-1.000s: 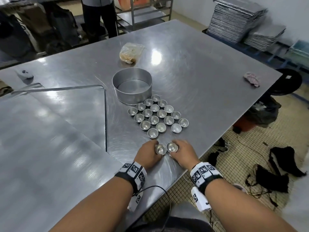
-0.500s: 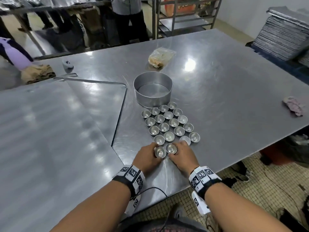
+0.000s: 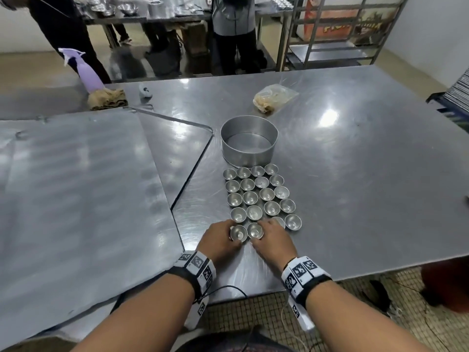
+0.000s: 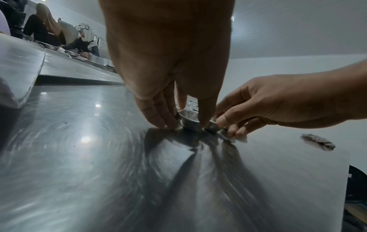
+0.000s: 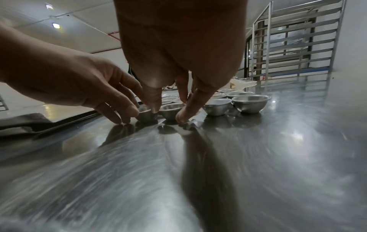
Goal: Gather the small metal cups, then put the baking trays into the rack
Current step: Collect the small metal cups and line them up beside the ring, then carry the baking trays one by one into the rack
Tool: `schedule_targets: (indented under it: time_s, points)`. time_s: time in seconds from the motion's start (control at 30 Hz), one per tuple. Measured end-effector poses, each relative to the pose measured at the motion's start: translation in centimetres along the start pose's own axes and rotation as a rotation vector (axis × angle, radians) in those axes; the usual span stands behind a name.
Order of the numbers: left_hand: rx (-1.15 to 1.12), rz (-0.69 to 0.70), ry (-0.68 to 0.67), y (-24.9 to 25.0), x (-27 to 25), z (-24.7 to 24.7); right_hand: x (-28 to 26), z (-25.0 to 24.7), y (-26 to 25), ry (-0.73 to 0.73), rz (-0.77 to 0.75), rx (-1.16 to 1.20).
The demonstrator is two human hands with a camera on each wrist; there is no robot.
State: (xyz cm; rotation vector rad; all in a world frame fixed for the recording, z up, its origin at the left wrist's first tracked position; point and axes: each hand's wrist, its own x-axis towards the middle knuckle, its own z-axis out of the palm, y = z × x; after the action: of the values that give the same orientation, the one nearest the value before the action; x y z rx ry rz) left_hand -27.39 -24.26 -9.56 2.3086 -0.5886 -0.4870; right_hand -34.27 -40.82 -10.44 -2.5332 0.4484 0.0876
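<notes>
On the left of the head view two big flat baking trays (image 3: 83,189) lay overlapped on the table (image 3: 355,174), thin sheet metal by the look of it, so probably light but floppy-ish and awkward; I'd have grabbed them by the raised rim with both hands. Moving right to lower centre, the left hand (image 3: 220,242) had its grip pinched around one small metal cup (image 3: 238,233), thumb on one side and fingers on the other, fingertips down on the steel. Right next to it, touching, the right hand (image 3: 272,243) pinched a second cup (image 3: 255,230) the same way. Just above them in frame sat the rest of the cups (image 3: 258,196) in tight rows, running up to a round cake tin (image 3: 250,142). These looked like featherweight, rigid, slick little things that would skid on polished steel, so pinching the flared rim seemed the safest hold. The rack (image 3: 340,29) stood upper right, well apart from everything.
</notes>
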Motion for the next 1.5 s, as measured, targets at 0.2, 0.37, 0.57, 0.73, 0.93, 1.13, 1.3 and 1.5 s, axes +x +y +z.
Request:
schedule_targets:
  time_s: [0.2,0.37,0.57,0.73,0.93,1.13,1.3,1.5]
  points:
    - [0.07,-0.023,0.01,-0.1,0.2,0.5,0.2,-0.1,0.6,-0.058,-0.045,-0.079]
    - [0.111,-0.049,0.028,-0.7,0.6,1.0,0.3,-0.3,1.2,-0.06,-0.049,-0.078]
    - [0.112,-0.036,0.028,-0.9,1.0,1.5,0.6,-0.2,1.3,-0.038,-0.073,-0.063]
    - [0.106,-0.031,0.031,-0.8,1.2,1.5,0.9,-0.5,1.4,-0.06,-0.067,-0.074]
    - [0.095,-0.055,0.031,-1.0,1.4,1.5,1.0,-0.6,1.4,-0.044,-0.064,-0.063]
    - [0.124,-0.09,0.014,-1.1,1.2,0.5,1.6,-1.3,0.5,0.051,0.017,-0.006]
    - [0.136,-0.133,0.077,-2.3,0.1,-2.6,3.5,-1.7,-3.1,0.09,-0.021,0.013]
    - [0.13,-0.249,0.273,-7.7,-3.1,-10.5,6.0,1.6,-9.5,-0.026,-0.116,0.098]
